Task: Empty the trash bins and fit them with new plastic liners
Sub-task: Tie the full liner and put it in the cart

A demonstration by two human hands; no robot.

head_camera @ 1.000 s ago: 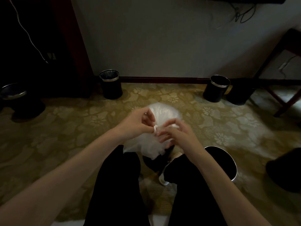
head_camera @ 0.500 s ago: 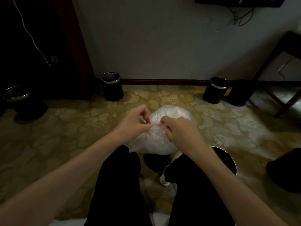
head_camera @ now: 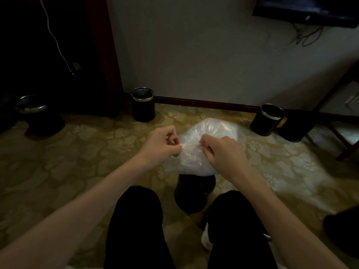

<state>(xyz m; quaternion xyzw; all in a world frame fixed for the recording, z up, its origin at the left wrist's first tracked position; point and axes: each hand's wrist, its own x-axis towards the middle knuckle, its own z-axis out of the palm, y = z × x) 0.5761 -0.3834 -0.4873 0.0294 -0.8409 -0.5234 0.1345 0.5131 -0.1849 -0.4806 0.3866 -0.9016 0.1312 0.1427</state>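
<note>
Black trouser legs fill the near edge, knees apart, and a round black bin stands between them on the carpet. Directly above it is a clear, crinkled plastic bag, puffed into a smooth bulge, its lower edge meeting the bin's top in this view. The left hand has its fingers curled tight and pinches a twisted strip of the film at the bag's near side. The right hand, just beside it, pinches the same strip in the same way. The carpet is ochre with a pale flower pattern.

Farther off are three more black cylinders with silvery rim bands:
- the left bin sits in shadow;
- the wall bin stands upright with crumpled film inside;
- the right bin tilts.
</note>
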